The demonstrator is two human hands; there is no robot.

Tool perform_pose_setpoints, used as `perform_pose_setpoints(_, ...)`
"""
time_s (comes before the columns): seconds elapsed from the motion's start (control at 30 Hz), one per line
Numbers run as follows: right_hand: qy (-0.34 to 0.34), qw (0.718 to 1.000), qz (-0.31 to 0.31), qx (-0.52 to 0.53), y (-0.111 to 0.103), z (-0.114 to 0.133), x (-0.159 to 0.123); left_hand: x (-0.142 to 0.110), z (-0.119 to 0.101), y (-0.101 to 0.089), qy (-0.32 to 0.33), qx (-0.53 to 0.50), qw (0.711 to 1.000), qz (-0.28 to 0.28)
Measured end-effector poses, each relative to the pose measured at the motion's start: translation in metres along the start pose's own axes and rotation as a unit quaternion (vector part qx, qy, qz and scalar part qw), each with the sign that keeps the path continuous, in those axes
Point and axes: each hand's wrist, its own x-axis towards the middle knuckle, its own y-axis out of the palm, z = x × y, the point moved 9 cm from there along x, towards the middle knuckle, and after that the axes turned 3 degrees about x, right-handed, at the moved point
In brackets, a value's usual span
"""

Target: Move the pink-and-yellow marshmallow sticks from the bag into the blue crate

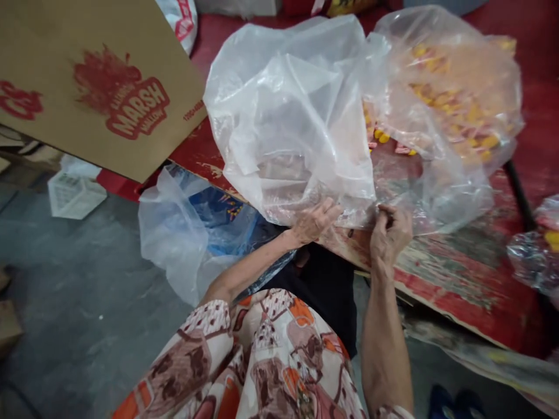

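Both hands work at the lower edge of a large, crumpled clear plastic bag (288, 116) that billows up empty over a red printed cardboard sheet (471, 273). The left hand (315, 221) lies against the bag's bottom hem with its fingers spread; the right hand (390, 231) pinches the same hem just beside it, fingers curled closed. Behind, a second clear plastic bag of yellow and pink sweets (454, 110) rests touching the first. To the left leans a brown cardboard box flap printed in red with "MARSH" (109, 87).
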Motion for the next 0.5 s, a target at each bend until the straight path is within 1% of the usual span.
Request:
perform_pose_setpoints(0.03,0.001,1.000,0.001,-0.002,-0.001,0.001,0.000,-0.002,0.002,-0.008,0.012,-0.033,0.999,-0.039)
perform_pose_setpoints(0.07,0.002,1.000,0.003,-0.002,-0.002,0.002,0.000,-0.006,0.007,-0.020,0.014,-0.066,0.994,-0.089)
perform_pose_setpoints(0.1,0.003,1.000,0.007,-0.003,-0.002,0.003,0.000,-0.014,0.016,-0.036,0.002,-0.093,0.985,-0.146)
perform_pose_setpoints(0.17,0.004,1.000,0.012,-0.004,-0.003,0.004,0.001,-0.040,0.044,-0.069,-0.060,-0.117,0.959,-0.252)
perform_pose_setpoints(0.23,0.004,1.000,0.012,-0.006,-0.003,0.006,0.001,-0.081,0.081,-0.095,-0.156,-0.099,0.929,-0.320)
perform_pose_setpoints(0.3,0.004,1.000,0.009,-0.011,-0.004,0.006,0.000,-0.130,0.121,-0.111,-0.273,-0.065,0.899,-0.337)
perform_pose_setpoints(0.33,0.004,1.000,0.008,-0.013,-0.004,0.007,0.000,-0.155,0.141,-0.116,-0.328,-0.048,0.885,-0.328)
perform_pose_setpoints(0.37,0.004,1.000,0.008,-0.015,-0.004,0.007,0.000,-0.177,0.159,-0.118,-0.376,-0.032,0.874,-0.304)
perform_pose_setpoints(0.4,0.002,1.000,0.007,-0.015,-0.004,0.008,0.000,-0.195,0.173,-0.120,-0.410,-0.014,0.871,-0.272)
perform_pose_setpoints(0.43,0.000,1.000,0.006,-0.014,-0.004,0.009,0.000,-0.208,0.184,-0.122,-0.427,0.009,0.872,-0.239)
perform_pose_setpoints(0.47,-0.004,1.000,0.005,-0.013,-0.004,0.010,0.000,-0.217,0.190,-0.126,-0.433,0.032,0.873,-0.223)
perform_pose_setpoints(0.5,-0.007,1.000,0.005,-0.013,-0.004,0.012,0.000,-0.221,0.192,-0.132,-0.426,0.052,0.874,-0.225)
